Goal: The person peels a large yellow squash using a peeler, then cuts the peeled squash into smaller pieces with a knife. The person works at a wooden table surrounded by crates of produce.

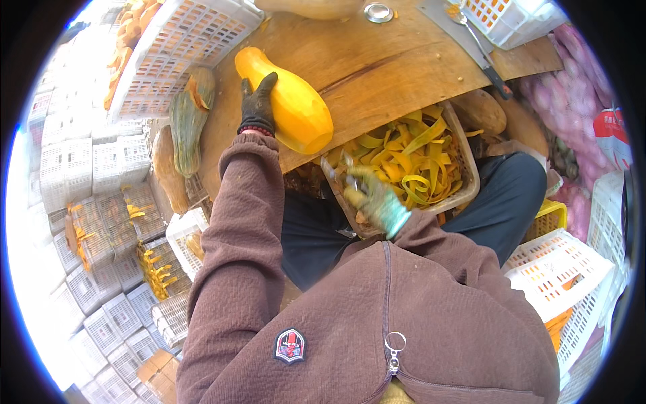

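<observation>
My left hand [258,103], in a black glove, grips the side of a peeled yellow squash [305,113]. The squash lies tilted at the near edge of the wooden board [373,76], its wide end towards me. Low and blurred, my right hand [376,202] wears a stained glove with a green cuff. It holds a two-pronged tool, seemingly a Y-shaped peeler [335,169], apart from the squash. Behind that hand, between my legs, a crate [473,174] is filled with yellow-green peel strips [429,161].
Left of the board lie a green squash [191,126], a tan squash [169,169] and a white crate [186,50]. A knife [497,81], a spoon [472,33] and a round metal lid [378,12] rest at the far side. Pink mesh sacks [560,96] stand right.
</observation>
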### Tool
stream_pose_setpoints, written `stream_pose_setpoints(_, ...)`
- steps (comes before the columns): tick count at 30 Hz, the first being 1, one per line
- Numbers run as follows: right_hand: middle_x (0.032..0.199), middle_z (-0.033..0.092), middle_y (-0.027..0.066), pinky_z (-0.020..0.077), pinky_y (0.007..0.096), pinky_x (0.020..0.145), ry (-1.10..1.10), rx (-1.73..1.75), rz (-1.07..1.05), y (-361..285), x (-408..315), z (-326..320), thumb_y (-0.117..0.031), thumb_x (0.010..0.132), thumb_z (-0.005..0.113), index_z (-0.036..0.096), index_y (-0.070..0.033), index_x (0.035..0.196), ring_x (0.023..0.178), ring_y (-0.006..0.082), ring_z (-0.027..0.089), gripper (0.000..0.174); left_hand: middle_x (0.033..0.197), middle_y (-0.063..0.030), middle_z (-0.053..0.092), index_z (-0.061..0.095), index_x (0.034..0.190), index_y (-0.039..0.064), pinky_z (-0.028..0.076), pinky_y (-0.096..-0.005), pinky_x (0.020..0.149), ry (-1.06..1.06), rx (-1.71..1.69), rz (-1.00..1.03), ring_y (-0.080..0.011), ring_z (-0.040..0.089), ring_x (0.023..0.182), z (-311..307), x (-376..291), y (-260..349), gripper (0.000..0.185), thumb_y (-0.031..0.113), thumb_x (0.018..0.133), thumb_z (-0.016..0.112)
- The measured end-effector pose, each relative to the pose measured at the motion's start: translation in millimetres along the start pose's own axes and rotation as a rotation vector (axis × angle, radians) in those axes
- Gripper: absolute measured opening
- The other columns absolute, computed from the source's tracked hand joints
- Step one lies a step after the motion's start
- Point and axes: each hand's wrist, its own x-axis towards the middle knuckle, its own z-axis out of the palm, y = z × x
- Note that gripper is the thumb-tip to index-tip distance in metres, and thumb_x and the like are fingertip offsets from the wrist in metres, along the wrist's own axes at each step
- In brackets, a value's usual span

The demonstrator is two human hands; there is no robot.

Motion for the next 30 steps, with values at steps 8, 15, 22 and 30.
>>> stream_pose_setpoints(8, 0.112, 0.063, 0.0201, 0.0464, 0.0420, 0.091, 0.074, -0.396, -0.094, -78, 80, -50, -0.036, 0.088, 0.062, 0.049, -0.015, 0.127, 0.106, 0.0374, 0.059, 0.047, 0.126, -0.0207, 0.052, 0.027, 0.145, 0.001, 0.052, -0.0385, 0.085, -0.013, -0.009, 0.009, -0.0304, 0.060, 0.102, -4, 5, -6, 0.092, 0.024, 0.074, 0.079)
stream_pose_setpoints(15, 0.090, 0.064, 0.0092, 0.0464, 0.0290, 0.061, -0.200, -0.231, -0.009, -140, 172, -65, -0.033, 0.091, 0.061, 0.059, -0.003, 0.116, 0.070, 0.0161, 0.055, 0.039, 0.127, -0.0212, 0.053, 0.027, 0.146, 0.001, 0.051, -0.0380, 0.088, 0.006, -0.024, 0.007, -0.0310, 0.059, 0.105, -1, 1, -2, 0.090, 0.022, 0.075, 0.078)
stream_pose_setpoints(22, 0.085, 0.063, 0.0104, 0.0375, 0.0248, 0.045, -0.239, -0.205, 0.164, -157, 215, -66, -0.035, 0.094, 0.057, 0.055, -0.006, 0.125, 0.051, 0.0106, 0.046, 0.043, 0.132, -0.0226, 0.049, 0.028, 0.146, 0.001, 0.049, -0.0367, 0.092, 0.003, 0.018, 0.065, -0.0320, 0.057, 0.110, -11, 8, -19, 0.082, 0.032, 0.083, 0.069)
stream_pose_setpoints(30, 0.086, 0.063, 0.0076, 0.0426, 0.0290, 0.055, -0.314, -0.317, 0.030, -168, 224, -64, -0.038, 0.092, 0.060, 0.064, -0.007, 0.115, 0.059, 0.0135, 0.048, 0.038, 0.137, -0.0291, 0.039, 0.027, 0.147, 0.004, 0.044, -0.0391, 0.096, 0.071, 0.102, 0.229, -0.0346, 0.049, 0.120, -3, -60, -7, 0.084, 0.036, 0.083, 0.070)
